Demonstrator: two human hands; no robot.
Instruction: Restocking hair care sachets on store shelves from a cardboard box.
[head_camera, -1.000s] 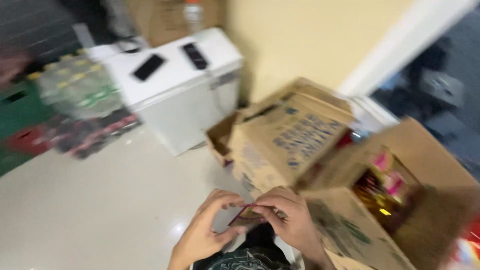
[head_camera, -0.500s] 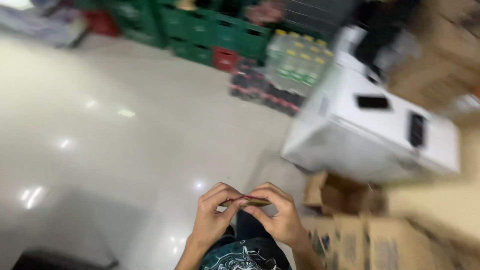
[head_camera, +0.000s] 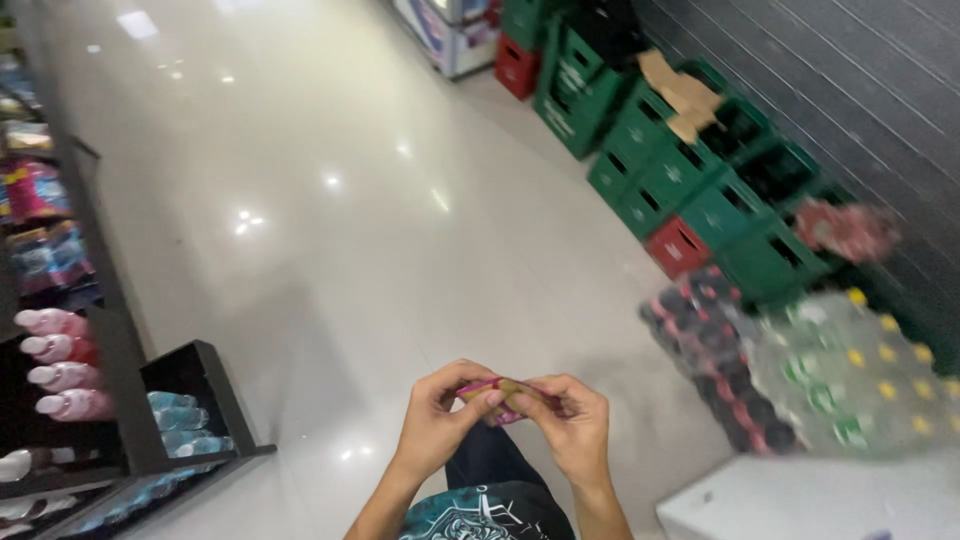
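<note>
My left hand (head_camera: 438, 420) and my right hand (head_camera: 573, 425) meet in front of my body, low in the head view. Together they pinch a small flat packet (head_camera: 500, 397), pink and brownish, between fingers and thumbs. The packet is mostly hidden by my fingertips. Below the hands I see my dark trousers and a patterned teal shirt hem (head_camera: 487, 512).
A glossy white floor (head_camera: 380, 230) runs ahead. Stacked green crates (head_camera: 690, 170) and a red crate (head_camera: 678, 246) line the right wall. Shrink-wrapped bottle packs (head_camera: 800, 370) lie beside a white chest (head_camera: 810, 500). A dark shelf with bottles (head_camera: 90, 390) stands at left.
The view has swung from the cardboard boxes and white chest round to the open aisle. Both hands stay together on the small packet.
</note>
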